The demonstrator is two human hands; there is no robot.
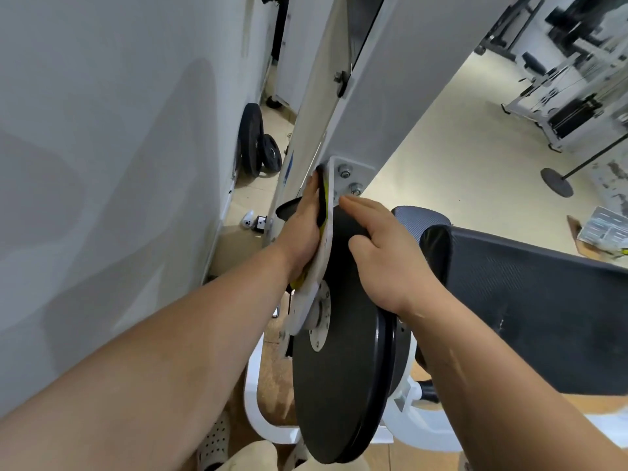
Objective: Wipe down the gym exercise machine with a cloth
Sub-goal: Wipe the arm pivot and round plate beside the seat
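Your left hand [303,229] lies flat with its fingers stretched out and close together, pressing a yellow-and-black cloth [322,202] against the outer face of the white painted metal bracket plate [353,173] of the gym machine. The cloth is sandwiched between palm and plate, with a yellow corner showing below the heel of the hand. Thumb hidden, so you cannot tell whether it hooks the plate edge. Your right hand [380,253] is relaxed and spread, fingers straight, resting on top of the large matte black round disc [339,375]; its fingertips reach near the two bolts on the bracket. It holds nothing. The disc has a pale metal hub, smooth face and grooved rim. The white steel upright [370,96] rises from the bracket. A black textured vinyl pad [530,317] sits just right of the disc. Black round weight plates [254,141] lean near the grey wall [102,130]. At the far right on the cream floor [458,147] sits a shallow tray [603,229]; contents too small to tell.
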